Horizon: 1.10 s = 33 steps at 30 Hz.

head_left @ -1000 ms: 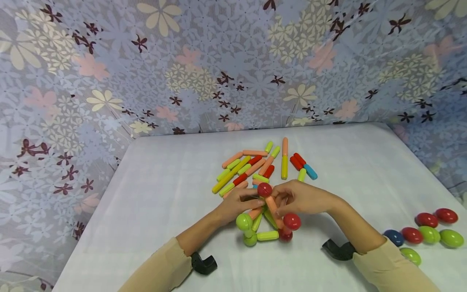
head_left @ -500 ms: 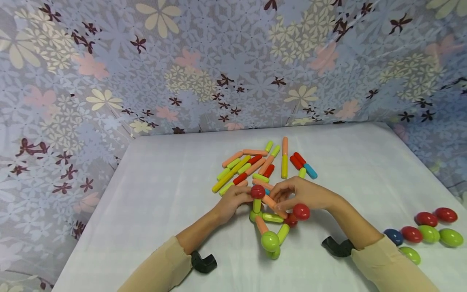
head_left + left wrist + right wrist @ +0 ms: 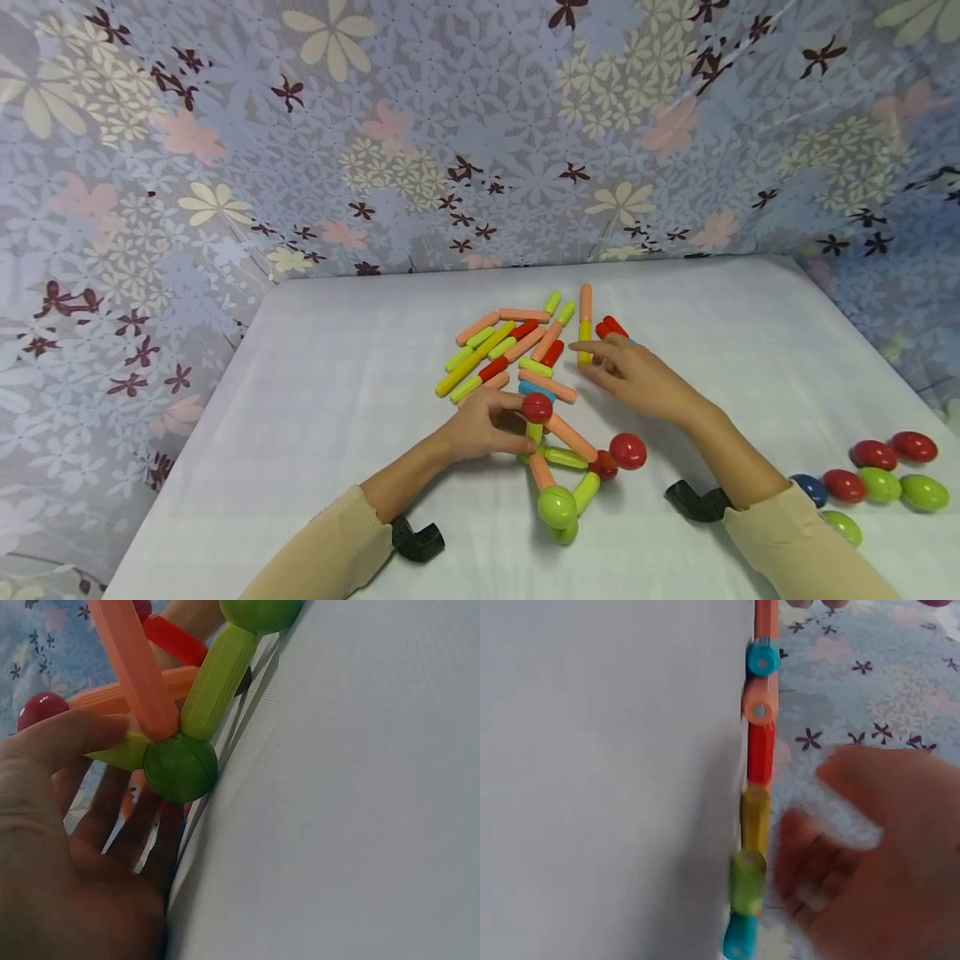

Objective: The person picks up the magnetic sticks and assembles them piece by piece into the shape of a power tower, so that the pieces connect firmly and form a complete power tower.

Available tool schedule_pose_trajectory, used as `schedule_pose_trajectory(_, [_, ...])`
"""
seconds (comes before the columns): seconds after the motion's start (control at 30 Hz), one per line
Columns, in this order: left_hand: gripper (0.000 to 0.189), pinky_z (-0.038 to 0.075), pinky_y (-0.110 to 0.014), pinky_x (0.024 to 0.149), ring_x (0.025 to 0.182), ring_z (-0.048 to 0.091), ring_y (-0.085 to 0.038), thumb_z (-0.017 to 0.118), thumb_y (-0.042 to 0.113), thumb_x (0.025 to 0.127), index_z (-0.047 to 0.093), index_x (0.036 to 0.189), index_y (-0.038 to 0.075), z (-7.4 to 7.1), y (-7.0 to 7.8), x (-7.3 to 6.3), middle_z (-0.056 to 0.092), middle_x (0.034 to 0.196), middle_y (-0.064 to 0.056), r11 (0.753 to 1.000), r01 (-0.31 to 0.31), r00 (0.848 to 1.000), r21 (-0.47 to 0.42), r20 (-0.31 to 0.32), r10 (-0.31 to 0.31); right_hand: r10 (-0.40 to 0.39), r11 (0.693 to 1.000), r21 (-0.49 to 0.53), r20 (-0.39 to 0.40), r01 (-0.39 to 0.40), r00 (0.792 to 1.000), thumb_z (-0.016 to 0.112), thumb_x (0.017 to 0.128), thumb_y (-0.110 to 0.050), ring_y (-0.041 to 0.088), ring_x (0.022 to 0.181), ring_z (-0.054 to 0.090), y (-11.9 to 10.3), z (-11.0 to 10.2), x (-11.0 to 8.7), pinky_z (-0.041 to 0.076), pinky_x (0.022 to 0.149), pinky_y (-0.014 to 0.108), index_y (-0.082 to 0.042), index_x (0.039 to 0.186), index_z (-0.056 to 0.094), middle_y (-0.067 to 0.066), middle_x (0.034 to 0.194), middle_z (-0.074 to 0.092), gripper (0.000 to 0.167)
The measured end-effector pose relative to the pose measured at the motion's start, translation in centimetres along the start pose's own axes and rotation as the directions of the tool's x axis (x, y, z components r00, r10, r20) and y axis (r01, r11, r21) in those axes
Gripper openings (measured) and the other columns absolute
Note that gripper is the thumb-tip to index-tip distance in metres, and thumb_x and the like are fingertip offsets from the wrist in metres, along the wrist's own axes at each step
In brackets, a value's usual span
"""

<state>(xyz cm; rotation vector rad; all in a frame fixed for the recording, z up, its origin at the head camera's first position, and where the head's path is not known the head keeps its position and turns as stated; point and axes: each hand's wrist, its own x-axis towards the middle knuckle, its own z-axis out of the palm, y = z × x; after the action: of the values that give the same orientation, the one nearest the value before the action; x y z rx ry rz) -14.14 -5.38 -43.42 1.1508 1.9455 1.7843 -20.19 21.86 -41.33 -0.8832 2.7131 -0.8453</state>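
The white counter (image 3: pixel 337 375) stretches wide to the left of the stick pile (image 3: pixel 526 343), its back edge beyond. Nearer, well in from the side edges, stands the toy frame (image 3: pixel 567 457), green and orange sticks joined by round green and red balls. The left hand (image 3: pixel 480 427) pinches it; the right hand (image 3: pixel 641 379), fingers apart, hovers beside the pile.

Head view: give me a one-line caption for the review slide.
The left hand holds a ball-and-stick frame while the right hand is beside loose coloured sticks on a white table.
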Motion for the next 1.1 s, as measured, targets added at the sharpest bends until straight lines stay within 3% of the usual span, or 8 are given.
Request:
schedule_pose_trajectory(0.1, [0.029, 0.051, -0.041, 0.087, 0.091, 0.063, -0.013, 0.071, -0.008, 0.078, 0.066, 0.107, -0.005, -0.1, -1.2, 0.0, 0.068, 0.097, -0.017, 0.999, 0.020, 0.999, 0.037, 0.046, -0.022, 0.046, 0.967, -0.251, 0.017, -0.041, 0.999, 0.063, 0.093, -0.036, 0.030, 0.104, 0.048, 0.5, -0.1, -0.2, 0.047, 0.081, 0.049, -0.022, 0.140, 0.052, 0.011, 0.119, 0.052, 0.050])
schedule_pose_trajectory(0.2, [0.025, 0.050, -0.035, 0.089, 0.091, 0.062, -0.011, 0.073, -0.003, 0.079, 0.067, 0.104, 0.000, -0.2, -1.7, 0.0, 0.068, 0.095, -0.007, 0.995, 0.033, 0.996, 0.092, 0.077, -0.040, 0.062, 0.948, -0.313, 0.008, -0.057, 0.998, 0.063, 0.093, -0.036, 0.034, 0.111, 0.049, 0.8, -0.2, -0.3, 0.044, 0.090, 0.055, -0.016, 0.133, 0.058, 0.012, 0.124, 0.054, 0.044])
schedule_pose_trajectory(0.33, [0.025, 0.049, -0.033, 0.089, 0.092, 0.063, -0.013, 0.074, 0.003, 0.080, 0.068, 0.104, 0.005, -0.6, -1.7, -0.1, 0.068, 0.097, 0.001, 0.990, 0.060, 0.993, 0.128, 0.095, -0.073, 0.100, 0.948, -0.296, -0.066, -0.115, 0.993, 0.068, 0.090, -0.028, 0.025, 0.086, 0.056, 0.7, -0.6, -0.3, 0.050, 0.075, 0.044, -0.012, 0.106, 0.067, 0.003, 0.094, 0.062, 0.022])
schedule_pose_trajectory(0.43, [0.026, 0.051, -0.034, 0.086, 0.091, 0.065, -0.016, 0.074, 0.002, 0.080, 0.068, 0.105, 0.005, -1.1, -1.5, -0.3, 0.068, 0.098, 0.001, 0.986, 0.101, 0.992, 0.136, 0.060, -0.110, 0.136, 0.939, -0.307, -0.073, -0.152, 0.988, 0.072, 0.086, -0.020, 0.020, 0.067, 0.050, 0.8, -0.8, -0.4, 0.043, 0.058, 0.035, -0.011, 0.092, 0.063, 0.000, 0.075, 0.055, 0.014])
schedule_pose_trajectory(0.53, [0.027, 0.053, -0.034, 0.083, 0.089, 0.065, -0.017, 0.074, 0.000, 0.078, 0.068, 0.104, 0.006, -1.7, -1.4, -0.6, 0.068, 0.096, 0.001, 0.975, 0.142, 0.990, 0.172, -0.027, -0.139, 0.183, 0.930, -0.316, -0.045, -0.188, 0.982, 0.073, 0.083, -0.019, 0.020, 0.062, 0.048, 0.9, -1.1, -0.4, 0.039, 0.052, 0.031, -0.008, 0.101, 0.060, 0.001, 0.072, 0.052, 0.025])
schedule_pose_trajectory(0.67, [0.028, 0.054, -0.031, 0.079, 0.086, 0.064, -0.014, 0.075, 0.005, 0.078, 0.068, 0.105, 0.010, -1.9, -1.1, -1.1, 0.067, 0.096, 0.004, 0.952, 0.180, 0.983, 0.248, -0.091, -0.162, 0.254, 0.922, -0.307, 0.021, -0.236, 0.967, 0.072, 0.081, -0.024, 0.023, 0.069, 0.053, 1.1, -1.2, -0.4, 0.043, 0.053, 0.034, -0.006, 0.131, 0.049, 0.007, 0.086, 0.059, 0.057])
schedule_pose_trajectory(0.87, [0.029, 0.053, -0.025, 0.070, 0.077, 0.062, -0.009, 0.076, 0.017, 0.078, 0.066, 0.105, 0.014, -1.3, -0.2, -1.0, 0.065, 0.095, 0.010, 0.912, 0.188, 0.980, 0.364, -0.006, -0.200, 0.276, 0.908, -0.349, 0.077, -0.233, 0.958, 0.067, 0.085, -0.033, 0.031, 0.086, 0.058, 1.0, -1.2, -0.7, 0.050, 0.066, 0.051, -0.008, 0.144, 0.040, 0.015, 0.117, 0.061, 0.069])
schedule_pose_trajectory(1.1, [0.022, 0.051, -0.021, 0.067, 0.071, 0.057, -0.003, 0.078, 0.026, 0.075, 0.065, 0.093, 0.025, -0.7, 0.5, -0.7, 0.059, 0.084, 0.014, 0.865, 0.204, 0.961, 0.458, 0.074, -0.266, 0.294, 0.932, -0.274, 0.190, -0.236, 0.937, 0.062, 0.089, -0.034, 0.022, 0.076, 0.054, 0.9, -1.8, -0.8, 0.045, 0.059, 0.039, -0.010, 0.150, 0.033, 0.014, 0.117, 0.059, 0.071])
